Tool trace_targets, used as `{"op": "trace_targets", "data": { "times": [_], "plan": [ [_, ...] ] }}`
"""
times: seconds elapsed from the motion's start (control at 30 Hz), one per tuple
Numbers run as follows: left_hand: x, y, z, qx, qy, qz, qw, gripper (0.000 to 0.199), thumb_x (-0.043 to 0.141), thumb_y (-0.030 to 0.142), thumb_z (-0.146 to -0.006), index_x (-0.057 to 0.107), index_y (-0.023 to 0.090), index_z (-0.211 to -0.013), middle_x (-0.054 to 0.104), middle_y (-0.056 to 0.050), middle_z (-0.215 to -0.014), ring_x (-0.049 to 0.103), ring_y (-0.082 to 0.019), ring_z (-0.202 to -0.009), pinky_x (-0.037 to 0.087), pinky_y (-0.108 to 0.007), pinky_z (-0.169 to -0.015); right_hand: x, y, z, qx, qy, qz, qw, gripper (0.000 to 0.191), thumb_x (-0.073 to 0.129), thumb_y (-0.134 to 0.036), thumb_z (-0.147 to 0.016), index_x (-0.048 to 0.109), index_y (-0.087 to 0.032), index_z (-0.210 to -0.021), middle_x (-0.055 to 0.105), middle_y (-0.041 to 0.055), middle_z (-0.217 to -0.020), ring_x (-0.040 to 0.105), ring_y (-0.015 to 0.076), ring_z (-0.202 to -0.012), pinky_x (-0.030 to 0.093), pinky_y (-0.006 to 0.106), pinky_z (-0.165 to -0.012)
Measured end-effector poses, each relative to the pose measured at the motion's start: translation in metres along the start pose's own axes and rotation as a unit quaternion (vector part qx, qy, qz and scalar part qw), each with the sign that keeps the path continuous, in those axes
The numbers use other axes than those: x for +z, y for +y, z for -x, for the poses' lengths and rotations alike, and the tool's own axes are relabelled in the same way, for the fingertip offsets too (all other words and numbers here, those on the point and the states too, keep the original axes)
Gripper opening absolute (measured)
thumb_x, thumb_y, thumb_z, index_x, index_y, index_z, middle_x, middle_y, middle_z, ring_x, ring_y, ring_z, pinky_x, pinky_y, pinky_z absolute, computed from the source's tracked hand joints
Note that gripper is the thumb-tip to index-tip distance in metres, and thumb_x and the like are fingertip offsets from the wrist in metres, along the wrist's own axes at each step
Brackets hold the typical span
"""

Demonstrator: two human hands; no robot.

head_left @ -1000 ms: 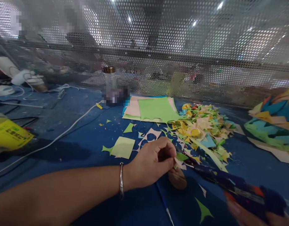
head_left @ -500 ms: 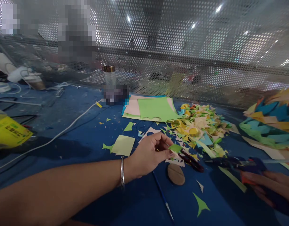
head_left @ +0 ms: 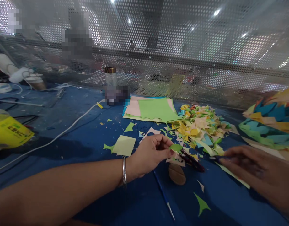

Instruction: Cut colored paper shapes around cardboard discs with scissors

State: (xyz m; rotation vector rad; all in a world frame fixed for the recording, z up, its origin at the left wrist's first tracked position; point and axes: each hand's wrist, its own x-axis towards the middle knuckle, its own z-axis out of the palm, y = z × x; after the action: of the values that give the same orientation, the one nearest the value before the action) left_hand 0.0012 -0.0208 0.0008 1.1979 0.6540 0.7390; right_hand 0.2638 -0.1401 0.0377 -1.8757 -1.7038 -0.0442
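Observation:
My left hand [head_left: 153, 152] pinches a small green leaf-shaped paper piece [head_left: 175, 147] between thumb and fingertips. My right hand [head_left: 254, 171] is closed around a dark glue gun [head_left: 217, 158]; only its front end shows past the fingers, and the rest is hidden by the hand. Dark red-handled scissors [head_left: 193, 161] lie between the hands on paper scraps. A brown oval piece [head_left: 176, 174] lies below the left fingertips. Beside it is a blue thin-handled tool [head_left: 162, 190] with a pale metal tip.
Coloured paper sheets [head_left: 156, 108] lie behind the left hand, with a heap of folded paper pieces [head_left: 200, 124] to their right. A layered paper construction [head_left: 269, 122] stands far right. A white cable [head_left: 64, 130], yellow package [head_left: 11, 130] and lidded bottle [head_left: 110, 78] are leftward. Perforated metal [head_left: 144, 40] borders the back.
My right hand has moved left and forward, now covering most of the glue gun whose body and orange trigger showed before. My left hand keeps the green paper piece in nearly the same place.

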Motion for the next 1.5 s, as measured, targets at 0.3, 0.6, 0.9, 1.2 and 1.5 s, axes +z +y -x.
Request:
{"op": "trace_targets", "data": {
  "times": [0.3,0.6,0.9,1.2,1.5],
  "plan": [
    [0.0,0.004,0.002,0.015,-0.025,0.015,0.999,0.034,0.09,0.021,-0.059,0.059,0.017,-0.073,0.058,0.007,-0.064,0.051,-0.007,-0.06,0.041,-0.023,-0.062,0.051,-0.07,-0.028,-0.182,-0.094,-0.017,0.979,0.022,0.06,-0.043,-0.096,0.07,-0.024,-0.099,0.07,0.0019,-0.077,0.063,0.0161,-0.056,0.048,0.027,-0.05],
    [0.001,0.006,0.002,-0.016,-0.015,0.015,1.0,0.02,0.071,0.006,-0.071,0.063,0.016,-0.086,0.064,0.004,-0.07,0.058,-0.009,-0.064,0.047,-0.025,-0.067,0.06,-0.06,-0.024,-0.198,-0.082,-0.05,0.975,0.023,0.054,-0.037,-0.103,0.07,-0.025,-0.092,0.071,0.0013,-0.076,0.066,0.0159,-0.062,0.049,0.026,-0.056],
    [0.0,0.009,0.003,0.031,-0.046,-0.035,0.998,0.026,0.073,0.01,-0.074,0.061,0.017,-0.096,0.064,0.001,-0.083,0.06,-0.011,-0.077,0.05,-0.027,-0.075,0.066,-0.054,-0.025,-0.159,-0.086,-0.11,0.977,0.021,0.058,-0.037,-0.101,0.071,-0.025,-0.089,0.071,0.0008,-0.077,0.067,0.0155,-0.067,0.051,0.025,-0.059],
    [-0.001,0.012,0.005,0.099,-0.039,-0.131,0.986,0.016,0.068,0.016,-0.081,0.058,0.019,-0.093,0.061,0.001,-0.083,0.059,-0.012,-0.076,0.049,-0.027,-0.072,0.063,-0.054,-0.024,-0.15,-0.114,-0.147,0.971,0.018,0.057,-0.031,-0.099,0.069,-0.024,-0.088,0.068,-0.0009,-0.071,0.062,0.0145,-0.061,0.05,0.023,-0.054],
    [-0.005,0.005,0.003,0.204,-0.012,-0.24,0.949,0.015,0.062,0.015,-0.085,0.051,0.02,-0.095,0.056,0.001,-0.086,0.054,-0.011,-0.074,0.048,-0.025,-0.069,0.064,-0.06,-0.021,-0.104,-0.112,-0.166,0.974,0.029,0.057,-0.042,-0.098,0.073,-0.023,-0.084,0.065,-0.0014,-0.056,0.059,0.0145,-0.048,0.044,0.025,-0.046]
  ]
}}
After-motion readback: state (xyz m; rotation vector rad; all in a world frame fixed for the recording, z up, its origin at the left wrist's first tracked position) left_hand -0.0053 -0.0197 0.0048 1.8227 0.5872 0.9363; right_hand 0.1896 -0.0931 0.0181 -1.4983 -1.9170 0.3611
